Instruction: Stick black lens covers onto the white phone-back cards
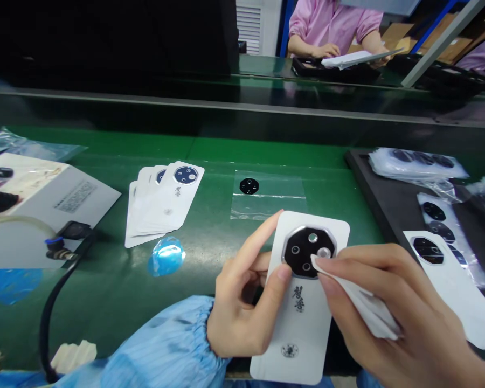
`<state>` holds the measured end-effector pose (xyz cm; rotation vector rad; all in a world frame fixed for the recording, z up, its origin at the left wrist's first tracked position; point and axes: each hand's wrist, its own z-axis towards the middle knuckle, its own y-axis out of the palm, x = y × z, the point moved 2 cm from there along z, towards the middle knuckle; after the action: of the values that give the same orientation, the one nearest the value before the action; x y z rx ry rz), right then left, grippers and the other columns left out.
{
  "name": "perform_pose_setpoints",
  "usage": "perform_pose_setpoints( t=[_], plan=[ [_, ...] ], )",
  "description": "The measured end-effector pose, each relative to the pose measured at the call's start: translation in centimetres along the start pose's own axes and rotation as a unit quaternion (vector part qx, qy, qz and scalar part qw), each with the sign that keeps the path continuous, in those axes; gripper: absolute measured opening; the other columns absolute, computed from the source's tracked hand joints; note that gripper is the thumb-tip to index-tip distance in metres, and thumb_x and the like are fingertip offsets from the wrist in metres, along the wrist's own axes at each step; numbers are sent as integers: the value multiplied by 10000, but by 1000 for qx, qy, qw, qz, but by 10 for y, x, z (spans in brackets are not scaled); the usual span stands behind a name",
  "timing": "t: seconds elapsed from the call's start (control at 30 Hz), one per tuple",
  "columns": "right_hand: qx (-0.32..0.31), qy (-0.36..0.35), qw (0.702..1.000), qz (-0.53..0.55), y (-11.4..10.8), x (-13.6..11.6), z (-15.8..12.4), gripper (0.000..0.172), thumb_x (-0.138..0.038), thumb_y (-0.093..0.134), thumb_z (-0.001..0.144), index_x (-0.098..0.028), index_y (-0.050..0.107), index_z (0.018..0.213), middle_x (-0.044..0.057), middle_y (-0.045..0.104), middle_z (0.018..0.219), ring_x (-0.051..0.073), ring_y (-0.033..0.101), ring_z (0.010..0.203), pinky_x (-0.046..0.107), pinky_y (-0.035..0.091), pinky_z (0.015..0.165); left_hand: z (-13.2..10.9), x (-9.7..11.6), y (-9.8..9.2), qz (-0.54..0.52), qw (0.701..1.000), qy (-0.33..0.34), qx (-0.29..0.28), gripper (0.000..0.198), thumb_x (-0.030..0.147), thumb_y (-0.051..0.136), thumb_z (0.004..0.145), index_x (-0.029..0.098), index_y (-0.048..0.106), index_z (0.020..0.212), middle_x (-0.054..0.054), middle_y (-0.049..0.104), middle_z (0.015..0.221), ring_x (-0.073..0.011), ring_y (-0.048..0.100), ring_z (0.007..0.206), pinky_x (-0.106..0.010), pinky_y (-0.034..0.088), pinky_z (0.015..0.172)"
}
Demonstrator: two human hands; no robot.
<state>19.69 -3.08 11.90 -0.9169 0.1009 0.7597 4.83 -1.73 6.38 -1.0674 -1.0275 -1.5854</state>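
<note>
My left hand is closed around the left edge of a white phone back cover, its thumb lying on the front near the camera area. An eight-sided black camera plate with a silver rim sits at the cover's top, and dark characters run below it. Pinched in my right hand is a folded white wiping cloth, its tip touching the camera plate at the lower right. Beyond the cover, a black camera lens plate lies in a clear plastic bag.
A fanned stack of white covers lies left of centre, near a round blue film. A white box and black cable are farther left. At right, a dark tray holds bagged lens plates and another cover. A co-worker sits opposite.
</note>
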Motion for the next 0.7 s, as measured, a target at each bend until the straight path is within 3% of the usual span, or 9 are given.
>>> perform_pose_setpoints(
  t=[0.2, 0.43, 0.7],
  plan=[
    [34, -27, 998, -37, 12, -2, -5, 153, -47, 621, 846, -137, 666, 961, 15, 635, 850, 93, 642, 705, 236, 527, 634, -2, 0, 0, 73, 996, 47, 3, 560, 149, 518, 929, 275, 388, 1459, 39, 595, 593, -68, 459, 439, -158, 387, 399],
    [16, -57, 998, -21, 17, 0, -9, 254, -2, 627, 810, -119, 655, 1033, 53, 623, 884, 131, 640, 730, 248, 521, 559, -2, -2, 0, 86, 995, 41, 4, 581, 142, 524, 917, 306, 383, 1457, 31, 631, 632, -90, 503, 453, -185, 369, 386],
    [-23, -40, 999, 4, 20, 3, -8, 237, -14, 589, 849, -130, 633, 1051, 39, 623, 903, 112, 639, 757, 258, 520, 683, -3, -2, -2, 141, 987, 64, 32, 602, 132, 549, 894, 277, 399, 1458, 50, 553, 535, -95, 494, 453, -189, 379, 398]
  ],
)
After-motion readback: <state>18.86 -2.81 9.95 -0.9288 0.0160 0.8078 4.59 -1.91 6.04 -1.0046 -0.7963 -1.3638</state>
